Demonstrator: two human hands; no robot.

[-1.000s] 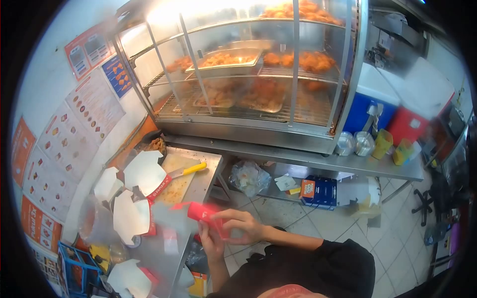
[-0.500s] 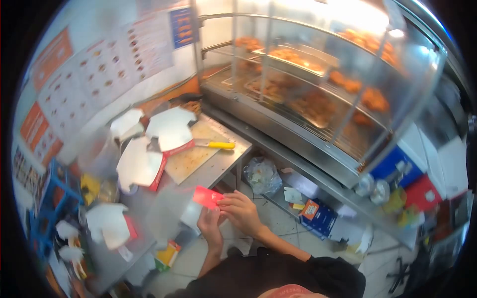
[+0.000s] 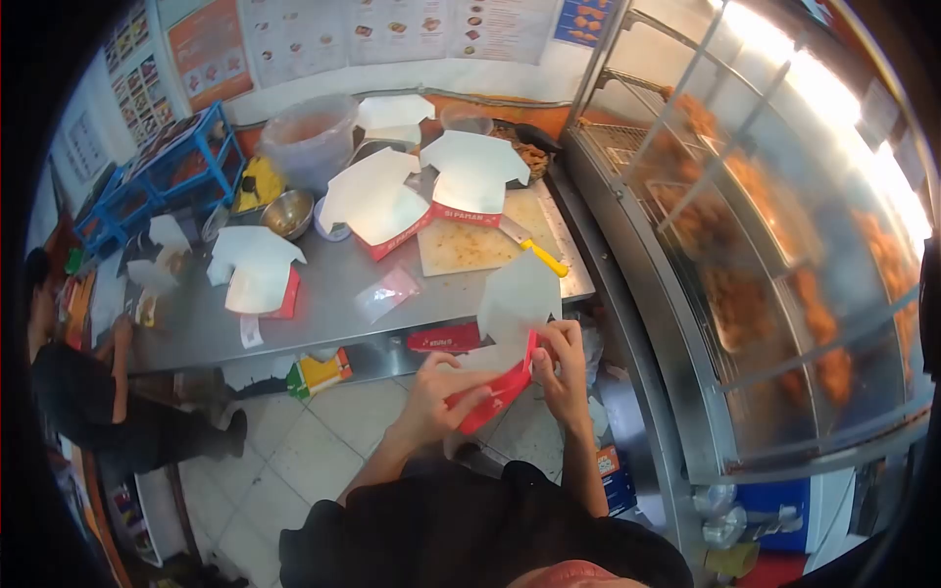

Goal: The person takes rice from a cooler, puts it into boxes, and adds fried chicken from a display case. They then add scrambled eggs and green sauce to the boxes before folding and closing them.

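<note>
Between my two hands is a red-and-white cardboard food box (image 3: 497,399), partly folded, its pale lid flap standing up away from me. My left hand (image 3: 436,400) grips the box's left side, fingers along the red wall. At the right end, my right hand (image 3: 562,370) pinches a red edge between thumb and fingers. On the steel table ahead stand similar boxes with raised white lids: one box (image 3: 377,201) in the middle, another box (image 3: 470,176) on the cutting board (image 3: 461,250), and a third box (image 3: 257,267) to the left. A yellow-handled knife (image 3: 545,257) lies beside the board's box.
A glass display case (image 3: 745,245) with trays of fried food borders the right side. At far left a person (image 3: 83,392) in dark clothes is at the table (image 3: 323,328). A metal bowl (image 3: 288,214), a plastic-lined tub (image 3: 312,142) and a blue rack (image 3: 162,176) stand at the back left.
My view has swung left, bringing the other person into sight. My hands have moved apart along the red box, which now shows its long side and raised lid flap.
</note>
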